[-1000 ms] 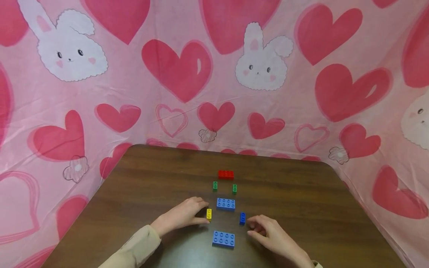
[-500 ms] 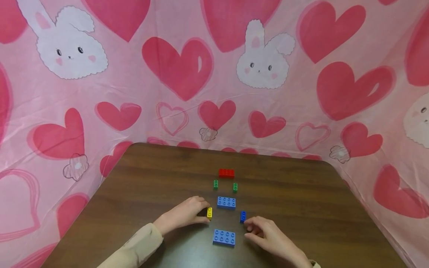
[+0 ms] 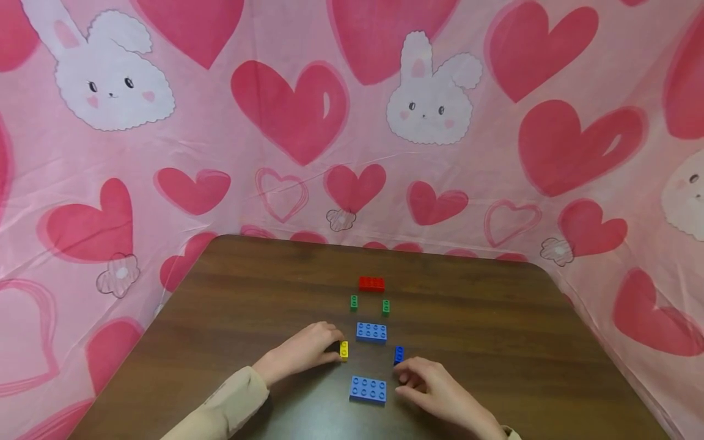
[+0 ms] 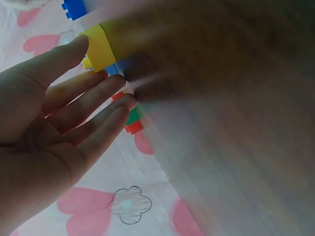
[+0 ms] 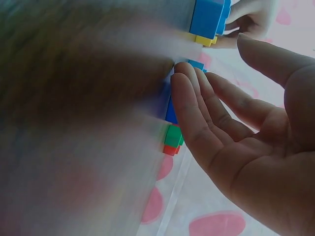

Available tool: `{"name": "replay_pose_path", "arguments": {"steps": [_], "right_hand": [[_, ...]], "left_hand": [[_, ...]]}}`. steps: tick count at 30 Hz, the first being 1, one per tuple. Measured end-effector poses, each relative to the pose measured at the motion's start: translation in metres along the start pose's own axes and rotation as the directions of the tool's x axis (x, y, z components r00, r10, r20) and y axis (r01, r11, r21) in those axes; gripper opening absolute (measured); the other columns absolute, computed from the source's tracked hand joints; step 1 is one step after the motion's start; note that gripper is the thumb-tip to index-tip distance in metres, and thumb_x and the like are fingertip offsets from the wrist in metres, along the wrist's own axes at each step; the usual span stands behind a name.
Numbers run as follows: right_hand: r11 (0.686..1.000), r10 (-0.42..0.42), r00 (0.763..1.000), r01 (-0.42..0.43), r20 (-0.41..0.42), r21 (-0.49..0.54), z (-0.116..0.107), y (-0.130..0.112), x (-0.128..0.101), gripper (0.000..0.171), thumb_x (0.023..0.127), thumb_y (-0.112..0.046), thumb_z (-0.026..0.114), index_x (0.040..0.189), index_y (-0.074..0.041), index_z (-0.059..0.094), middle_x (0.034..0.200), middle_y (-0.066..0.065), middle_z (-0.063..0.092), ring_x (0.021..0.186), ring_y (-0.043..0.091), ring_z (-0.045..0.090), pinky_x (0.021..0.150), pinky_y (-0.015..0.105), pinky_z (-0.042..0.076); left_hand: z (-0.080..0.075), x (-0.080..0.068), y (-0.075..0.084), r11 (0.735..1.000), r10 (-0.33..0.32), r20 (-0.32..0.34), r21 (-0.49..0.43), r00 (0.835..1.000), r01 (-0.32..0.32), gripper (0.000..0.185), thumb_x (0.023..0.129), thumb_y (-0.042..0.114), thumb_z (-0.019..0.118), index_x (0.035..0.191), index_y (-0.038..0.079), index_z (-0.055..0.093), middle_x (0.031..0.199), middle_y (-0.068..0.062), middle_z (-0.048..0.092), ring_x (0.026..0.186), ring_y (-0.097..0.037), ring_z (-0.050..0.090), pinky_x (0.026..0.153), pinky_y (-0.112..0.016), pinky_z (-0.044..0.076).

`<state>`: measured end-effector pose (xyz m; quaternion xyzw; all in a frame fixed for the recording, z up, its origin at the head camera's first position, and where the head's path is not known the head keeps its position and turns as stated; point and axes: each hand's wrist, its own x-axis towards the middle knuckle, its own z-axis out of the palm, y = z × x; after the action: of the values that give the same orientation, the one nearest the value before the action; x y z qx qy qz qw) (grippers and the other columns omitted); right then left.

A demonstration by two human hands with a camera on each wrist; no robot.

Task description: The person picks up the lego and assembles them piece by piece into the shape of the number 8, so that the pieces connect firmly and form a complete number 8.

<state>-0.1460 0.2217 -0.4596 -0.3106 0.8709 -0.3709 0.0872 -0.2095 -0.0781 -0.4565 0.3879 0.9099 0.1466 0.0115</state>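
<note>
My left hand [image 3: 304,349] pinches a small yellow brick [image 3: 344,351] on the table, thumb at its near end and index finger at its far end. In the left wrist view the thumb tip lies against the yellow brick [image 4: 101,48]; the other fingers stretch past it. My right hand [image 3: 437,386] is beside a small dark blue brick [image 3: 399,354], fingertips right at its near end and thumb held apart. The right wrist view has the fingers partly covering the dark blue brick [image 5: 171,112]. Between the hands, nearer me, lies a light blue eight-stud brick [image 3: 368,390].
Another light blue eight-stud brick [image 3: 371,332] lies farther back. Behind it stand two small green bricks [image 3: 354,302] and a red eight-stud brick [image 3: 371,283]. The brown wooden table [image 3: 264,275] is backed by a pink cloth [image 3: 313,201] with hearts and rabbits.
My right hand has moved left, its fingers coming to the dark blue brick's near end. My left thumb and index finger have closed in on the yellow brick. The bricks stay in place.
</note>
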Motion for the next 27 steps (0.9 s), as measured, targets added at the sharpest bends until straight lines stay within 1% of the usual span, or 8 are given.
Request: {"name": "replay_pose_path", "arguments": {"steps": [7, 14, 17, 20, 23, 27], "right_hand": [[0.999, 0.031, 0.999, -0.032, 0.035, 0.024, 0.002, -0.003, 0.003, 0.032, 0.094, -0.029, 0.068, 0.112, -0.003, 0.066, 0.095, 0.003, 0.067, 0.082, -0.005, 0.06, 0.067, 0.018, 0.053], [0.999, -0.03, 0.999, 0.03, 0.018, -0.025, 0.007, -0.006, 0.004, 0.032, 0.092, -0.028, 0.07, 0.111, -0.003, 0.066, 0.093, 0.003, 0.066, 0.081, -0.007, 0.057, 0.065, 0.018, 0.053], [0.999, -0.016, 0.999, 0.017, 0.033, -0.03, 0.009, -0.007, 0.006, 0.034, 0.091, -0.029, 0.071, 0.112, -0.003, 0.066, 0.092, 0.001, 0.065, 0.08, -0.008, 0.055, 0.065, 0.018, 0.053], [1.0, 0.025, 0.998, -0.024, 0.059, -0.019, 0.009, -0.009, 0.008, 0.036, 0.091, -0.032, 0.072, 0.114, -0.004, 0.066, 0.093, 0.0, 0.065, 0.08, -0.007, 0.054, 0.065, 0.019, 0.052], [0.999, 0.048, 0.996, -0.047, 0.072, -0.018, 0.009, -0.011, 0.009, 0.037, 0.09, -0.033, 0.072, 0.114, -0.005, 0.066, 0.094, -0.001, 0.064, 0.079, -0.005, 0.054, 0.065, 0.019, 0.052], [0.998, 0.053, 0.996, -0.05, 0.075, -0.042, 0.011, -0.012, 0.01, 0.037, 0.089, -0.033, 0.073, 0.114, -0.006, 0.066, 0.093, -0.002, 0.064, 0.078, -0.003, 0.055, 0.065, 0.018, 0.051]], "left_hand": [[0.0, 0.0, 0.0, 1.0, 0.005, 0.001, 0.002, 1.0, -0.005, 0.027, 0.088, 0.03, 0.075, 0.106, 0.01, 0.073, 0.097, -0.001, 0.074, 0.082, -0.006, 0.061, 0.082, -0.027, 0.056], [0.0, 0.0, 0.001, 1.0, 0.001, 0.007, -0.009, 1.0, -0.001, 0.026, 0.088, 0.028, 0.075, 0.106, 0.01, 0.073, 0.098, -0.002, 0.074, 0.084, -0.007, 0.062, 0.083, -0.028, 0.056], [0.0, -0.001, 0.002, 1.0, -0.001, 0.009, -0.013, 1.0, 0.001, 0.026, 0.088, 0.028, 0.075, 0.105, 0.01, 0.073, 0.097, -0.002, 0.074, 0.084, -0.007, 0.062, 0.083, -0.028, 0.056], [0.0, -0.001, 0.002, 1.0, -0.007, 0.01, -0.018, 1.0, 0.007, 0.026, 0.088, 0.029, 0.075, 0.106, 0.01, 0.073, 0.098, -0.002, 0.073, 0.084, -0.007, 0.062, 0.083, -0.027, 0.056], [-0.001, -0.002, 0.003, 0.999, -0.013, 0.012, -0.031, 1.0, 0.014, 0.025, 0.088, 0.027, 0.076, 0.107, 0.01, 0.073, 0.099, -0.002, 0.074, 0.084, -0.006, 0.061, 0.082, -0.027, 0.056], [-0.002, -0.004, 0.005, 0.999, -0.017, 0.019, -0.044, 1.0, 0.017, 0.025, 0.088, 0.026, 0.075, 0.108, 0.011, 0.072, 0.1, -0.002, 0.074, 0.084, -0.005, 0.061, 0.083, -0.027, 0.056]]}}
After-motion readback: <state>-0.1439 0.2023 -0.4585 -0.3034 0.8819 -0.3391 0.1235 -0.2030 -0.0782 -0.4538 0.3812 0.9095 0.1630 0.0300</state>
